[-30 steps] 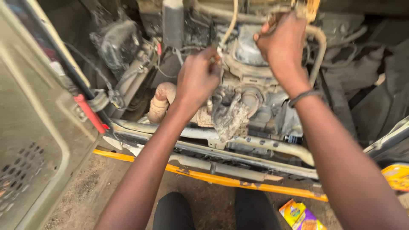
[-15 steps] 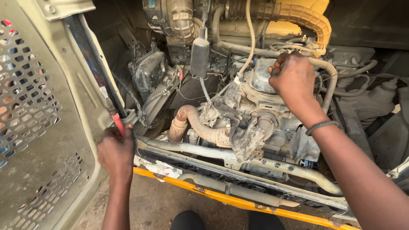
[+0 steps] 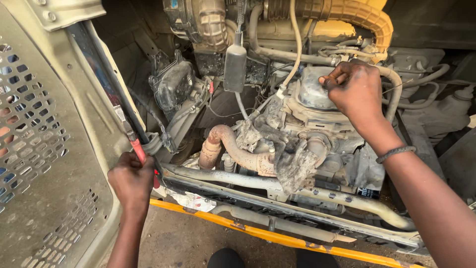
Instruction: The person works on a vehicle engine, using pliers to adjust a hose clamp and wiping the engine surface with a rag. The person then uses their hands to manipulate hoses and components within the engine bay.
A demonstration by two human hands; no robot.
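Left hand has dropped off the engine and now closes around the red-handled tool by the open door panel, while the right hand stays curled on the grey engine cover.

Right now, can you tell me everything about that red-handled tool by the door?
The red-handled tool is long and thin, with a grey metal shaft above a red handle. It stands nearly upright, leaning along the dark edge of the open door, left of the engine. The left hand wraps around the lower handle and hides its end. What kind of tool it is cannot be told.
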